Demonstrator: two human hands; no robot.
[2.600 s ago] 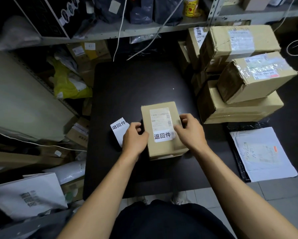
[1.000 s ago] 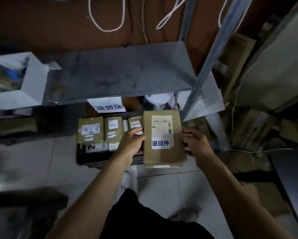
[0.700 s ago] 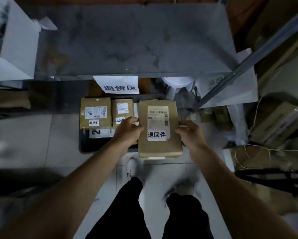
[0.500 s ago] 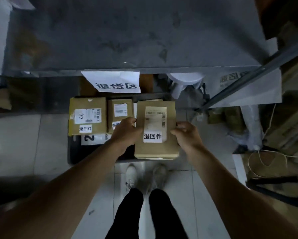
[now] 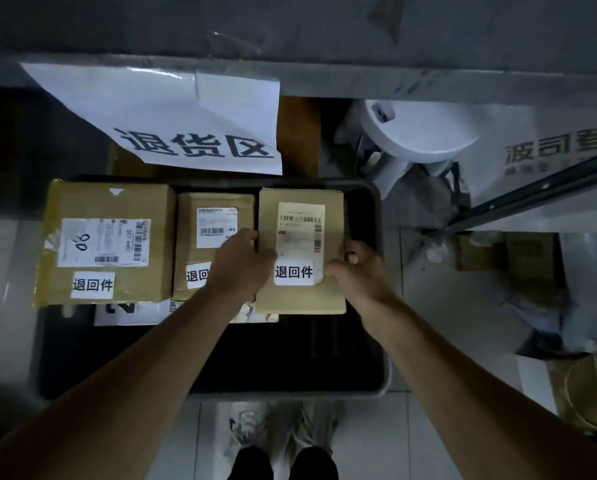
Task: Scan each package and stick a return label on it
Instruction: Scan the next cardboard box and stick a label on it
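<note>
A small brown cardboard package (image 5: 300, 299) carries a shipping label and a white return label (image 5: 293, 271). My left hand (image 5: 240, 263) grips its left edge and my right hand (image 5: 356, 268) grips its right edge. I hold it low over the right part of a black bin (image 5: 376, 216) on the floor. In the bin lie a large labelled box (image 5: 106, 202) at the left and a smaller labelled box (image 5: 214, 202) in the middle, both with the same white return label.
A white paper sign (image 5: 186, 123) hangs from the grey metal shelf (image 5: 290, 36) above the bin. A white plastic stool (image 5: 418, 136) stands behind the bin at the right. More boxes and bags (image 5: 532, 268) crowd the floor at the right. My shoes (image 5: 283, 424) touch the bin's front.
I carried the package from the black table to the floor bin under the shelf. Over the last second it came down next to the two boxes, and the camera moved closer.
</note>
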